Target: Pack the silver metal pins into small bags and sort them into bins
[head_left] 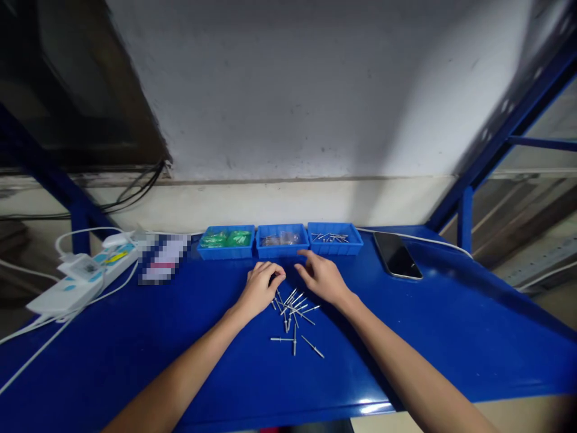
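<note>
My left hand is just left of a loose pile of metal rivets on the blue table, thumb and forefinger pinched together; whatever they hold is too small to make out. To the right of the pile, my right hand has its thumb and forefinger spread, with nothing visible between them. Behind the hands three blue bins stand in a row: the left bin has green packets, the middle bin has clear bags of small parts, the right bin holds more rivets.
A black phone lies right of the bins. At the left are a white power strip with cables and a pixelated item. Blue frame posts rise at both sides, and a wall stands behind the table.
</note>
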A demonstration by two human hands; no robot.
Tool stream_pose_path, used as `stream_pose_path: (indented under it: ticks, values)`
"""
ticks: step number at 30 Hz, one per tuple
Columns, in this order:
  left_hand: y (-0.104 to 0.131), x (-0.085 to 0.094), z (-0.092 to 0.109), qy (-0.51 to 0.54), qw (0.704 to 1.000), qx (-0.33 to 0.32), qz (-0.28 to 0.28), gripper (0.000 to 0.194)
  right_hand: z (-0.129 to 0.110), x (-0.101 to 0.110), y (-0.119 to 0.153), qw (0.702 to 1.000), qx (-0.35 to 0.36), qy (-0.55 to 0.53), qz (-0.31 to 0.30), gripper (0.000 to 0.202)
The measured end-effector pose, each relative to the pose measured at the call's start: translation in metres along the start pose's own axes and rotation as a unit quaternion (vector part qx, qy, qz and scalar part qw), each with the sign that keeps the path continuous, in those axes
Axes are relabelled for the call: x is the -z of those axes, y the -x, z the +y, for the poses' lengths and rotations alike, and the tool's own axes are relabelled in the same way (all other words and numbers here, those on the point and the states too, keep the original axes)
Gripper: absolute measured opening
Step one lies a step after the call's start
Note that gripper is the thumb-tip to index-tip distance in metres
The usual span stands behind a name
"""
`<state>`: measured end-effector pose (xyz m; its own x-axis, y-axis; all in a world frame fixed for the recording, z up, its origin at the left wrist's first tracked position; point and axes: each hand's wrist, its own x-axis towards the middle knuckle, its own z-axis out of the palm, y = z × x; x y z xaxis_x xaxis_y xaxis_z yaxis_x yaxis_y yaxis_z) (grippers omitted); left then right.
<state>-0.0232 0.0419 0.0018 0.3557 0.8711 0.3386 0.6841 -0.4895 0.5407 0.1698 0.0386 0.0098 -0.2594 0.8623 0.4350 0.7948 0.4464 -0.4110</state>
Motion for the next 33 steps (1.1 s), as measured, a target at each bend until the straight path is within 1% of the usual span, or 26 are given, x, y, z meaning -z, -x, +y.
stream_pose_path:
  ticks: [2, 3, 4, 8, 10, 12, 15, 17, 21, 24, 27, 31, 33]
  values:
    - [-0.001, 0.001, -0.003, 0.04, 0.999, -0.018, 0.009, 0.013, -0.009, -0.002, 0.002, 0.999, 0.04, -0.024, -0.009, 0.027]
    - [-0.001, 0.001, -0.004, 0.056, 0.998, -0.015, 0.01, 0.012, -0.012, -0.002, 0.002, 0.998, 0.053, -0.033, -0.012, 0.024]
    - [-0.002, 0.001, -0.005, 0.072, 0.997, -0.006, 0.005, 0.013, -0.013, -0.002, 0.003, 0.997, 0.063, -0.039, -0.019, 0.021]
    - [-0.001, -0.001, -0.009, 0.145, 0.988, 0.032, -0.043, 0.02, -0.013, 0.0, 0.006, 0.991, 0.101, -0.045, -0.072, 0.014]
    - [-0.001, -0.002, -0.009, 0.168, 0.984, 0.03, -0.052, 0.02, -0.014, 0.001, 0.007, 0.989, 0.116, -0.044, -0.086, 0.015]
    - [0.0, -0.001, -0.008, 0.179, 0.982, 0.022, -0.046, 0.018, -0.016, 0.001, 0.007, 0.989, 0.12, -0.046, -0.08, 0.013]
    - [0.0, -0.001, -0.008, 0.18, 0.983, 0.022, -0.037, 0.016, -0.018, -0.002, 0.007, 0.99, 0.117, -0.053, -0.057, 0.007]
    - [0.0, -0.001, -0.009, 0.173, 0.984, 0.018, -0.027, 0.015, -0.017, -0.006, 0.006, 0.992, 0.105, -0.06, -0.048, 0.008]
    - [-0.001, -0.001, -0.01, 0.129, 0.991, -0.02, 0.02, 0.012, -0.014, -0.01, 0.005, 0.996, 0.063, -0.059, -0.038, 0.012]
    - [-0.002, 0.002, -0.006, 0.089, 0.994, -0.046, 0.041, 0.013, -0.014, -0.01, 0.004, 0.997, 0.052, -0.053, -0.037, 0.016]
    - [-0.001, 0.004, -0.002, 0.071, 0.995, -0.046, 0.051, 0.019, -0.016, -0.007, 0.005, 0.995, 0.059, -0.06, -0.044, 0.013]
    - [0.0, 0.004, 0.0, 0.07, 0.995, -0.057, 0.033, 0.027, -0.018, -0.005, 0.007, 0.993, 0.095, -0.054, -0.04, 0.011]
    - [0.001, 0.004, 0.0, 0.077, 0.995, -0.052, 0.039, 0.024, -0.018, -0.005, 0.007, 0.993, 0.102, -0.048, -0.035, 0.016]
